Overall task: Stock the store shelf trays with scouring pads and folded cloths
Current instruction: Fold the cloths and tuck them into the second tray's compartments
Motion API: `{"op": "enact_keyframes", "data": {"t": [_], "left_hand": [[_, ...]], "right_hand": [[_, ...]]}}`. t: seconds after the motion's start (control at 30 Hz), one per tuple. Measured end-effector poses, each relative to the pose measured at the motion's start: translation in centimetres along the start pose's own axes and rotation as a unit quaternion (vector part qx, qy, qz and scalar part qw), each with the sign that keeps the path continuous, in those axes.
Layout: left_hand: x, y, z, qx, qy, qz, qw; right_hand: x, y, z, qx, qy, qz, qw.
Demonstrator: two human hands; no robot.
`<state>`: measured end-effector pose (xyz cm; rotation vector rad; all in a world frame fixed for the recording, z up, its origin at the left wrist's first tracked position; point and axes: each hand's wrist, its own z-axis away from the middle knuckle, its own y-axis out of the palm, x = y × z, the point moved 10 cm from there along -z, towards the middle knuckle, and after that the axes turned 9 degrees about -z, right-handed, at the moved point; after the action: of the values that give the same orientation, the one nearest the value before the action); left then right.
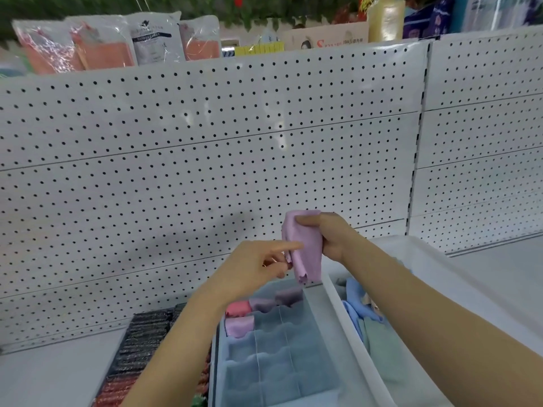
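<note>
A: Largest item on record?

B: White pegboard back panel (pixel 205 160), spanning the width behind the shelf (pixel 53 374). Packaged goods (pixel 117 42) stand along its top edge.

A: Next?

B: White bin (pixel 446 259), right side of the shelf, holding loose cloths (pixel 370 321) in blue and green. Just left of it, touching along one wall, a pale blue divided tray (pixel 276 365). Its far compartments hold rolled cloths (pixel 249 312): one red, one pink, two purple. The nearer compartments show only their dividers.

A: Left of the tray?

B: Dark scouring pads (pixel 141 342), stacked on edge in a row, reddish ones toward the near end.

A: And the hands?

B: Right hand (pixel 329 236), raised above the tray's far end, thumb on top and fingers curled round a lilac cloth (pixel 305 245), which hangs down partly folded. Left hand (pixel 258 265), beside it, forefinger extended against the cloth's face, the other fingers pinching its lower left edge.
</note>
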<state>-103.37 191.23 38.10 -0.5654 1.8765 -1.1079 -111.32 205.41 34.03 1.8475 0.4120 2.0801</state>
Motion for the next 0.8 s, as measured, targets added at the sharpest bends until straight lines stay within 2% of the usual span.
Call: {"op": "enact_keyframes", "data": {"t": [0.07, 0.13, 0.27, 0.37, 0.43, 0.5, 0.57, 0.7, 0.8], "left_hand": [[-0.8, -0.9, -0.6, -0.056, 0.025, -0.171, 0.983], [-1.9, -1.7, -0.6, -0.1, 0.055, -0.263, 0.958], [-3.7, -1.5, -0.3, -0.137, 0.139, -0.307, 0.931], [-4.6, -2.1, -0.2, -0.208, 0.199, -0.304, 0.908], [-4.4, -2.5, -0.4, -0.196, 0.202, -0.234, 0.931], [-4.1, -3.4, -0.6, -0.168, 0.158, -0.09, 0.969], [-3.5, -4.6, -1.1, -0.183, 0.086, 0.031, 0.979], [-0.2, -7.0, -2.9, -0.286, -0.067, 0.163, 0.942], [2.3, -8.0, -3.3, -0.348, -0.161, 0.184, 0.905]], "right_hand": [[-0.1, 1.0, 0.0, 0.014, -0.008, 0.012, 1.0], [-0.2, 1.7, -0.1, 0.022, -0.019, 0.031, 0.999], [0.1, 2.2, 0.0, 0.038, -0.047, 0.044, 0.997], [0.2, 2.3, 0.2, 0.045, -0.051, 0.045, 0.997], [0.1, 2.1, 0.3, 0.048, -0.041, 0.035, 0.997], [-0.4, 1.8, 0.5, 0.043, -0.021, 0.03, 0.998], [-1.4, 2.0, 1.0, 0.05, 0.011, 0.0, 0.999], [-4.0, 3.6, 1.3, 0.083, 0.063, -0.001, 0.995], [-5.9, 4.9, 2.0, 0.122, 0.116, -0.041, 0.985]]}}
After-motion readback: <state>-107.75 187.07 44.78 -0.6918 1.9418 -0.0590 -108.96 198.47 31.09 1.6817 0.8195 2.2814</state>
